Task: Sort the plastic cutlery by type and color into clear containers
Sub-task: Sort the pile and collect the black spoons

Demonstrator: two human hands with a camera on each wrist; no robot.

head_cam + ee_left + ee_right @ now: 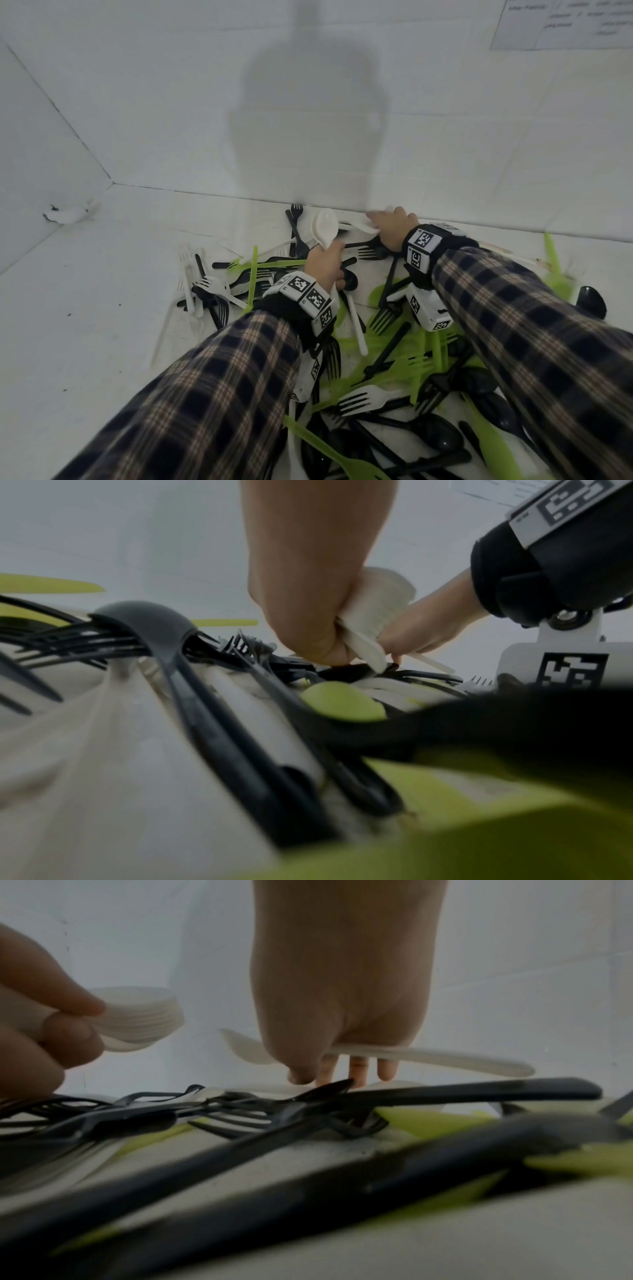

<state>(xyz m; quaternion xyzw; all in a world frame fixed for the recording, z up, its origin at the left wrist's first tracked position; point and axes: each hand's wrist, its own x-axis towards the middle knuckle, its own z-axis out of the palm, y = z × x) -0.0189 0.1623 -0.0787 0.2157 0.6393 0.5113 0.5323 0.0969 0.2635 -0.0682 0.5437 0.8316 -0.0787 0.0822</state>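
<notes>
The stack of white spoons (pixel 324 226) sits in the left hand (pixel 323 265), fingers curled round the handles, bowls nested & pointing up toward the back wall (pixel 308 102). In the right-wrist view the nested bowls show plainly as layers, so it's several spoons, not one. Just right of the stack, the right hand (pixel 390 228) has one more white spoon (pixel 428 1057) pinned under its fingers against the palm, fingertips (pixel 358 1069) pointing down at the pile; thumb side curled, so it's clamped on that spoon.

Step in hand, by the look of it: collecting white spoons into one bunch before binning them. No clear container shows in any view, so where the bunch goes can't be told from here.

Outward from the stack: the mixed pile (pixel 394 359) spreads toward the person, w/ black forks, black spoons, green forks & knives, a few white forks (pixel 363 399) tangled in. Left of the stack lie more white forks and knives (pixel 191 274) plus black ones. A printed sheet (pixel 561 24) hangs on the wall, far right of the stack.

Next move prob. calls for bringing the single spoon over to the stack, lining bowl to bowl so it nests, then the left hand re-gripping w/o letting the bunch fan out. Loose black forks under both hands could snag on the way.
</notes>
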